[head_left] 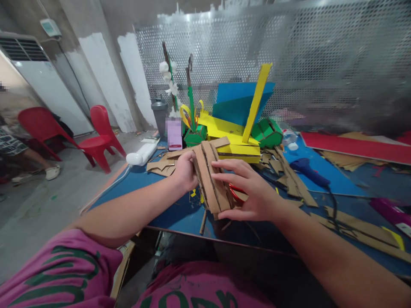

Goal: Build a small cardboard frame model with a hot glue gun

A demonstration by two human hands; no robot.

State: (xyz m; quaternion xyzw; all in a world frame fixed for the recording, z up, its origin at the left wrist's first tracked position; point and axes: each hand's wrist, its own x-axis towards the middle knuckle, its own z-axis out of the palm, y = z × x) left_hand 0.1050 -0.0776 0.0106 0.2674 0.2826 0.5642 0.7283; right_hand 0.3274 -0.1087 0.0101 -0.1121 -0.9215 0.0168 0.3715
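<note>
In the head view, a hollow-looking brown cardboard piece (208, 171), built from strips with dark gaps between them, is held tilted above the table's front part. My left hand (187, 171) is closed around its left side, the thumb near the top edge. My right hand (248, 188) spans its right side: the fingertips rest on the strips and the thumb presses near the lower corner. Behind the right fingers shows a red loop-shaped handle (236, 194), partly hidden. Cardboard offcuts (162, 166) and small yellow scraps lie around on the blue tabletop (170, 214).
A yellow cardboard model (229, 130) with green parts (268, 132) stands at the back. To the right are a blue glue gun (308, 171), a plastic bottle (290, 139) and a red board (353, 145). A white power strip (143, 153) lies left, with red chairs (101, 132) and a seated person beyond.
</note>
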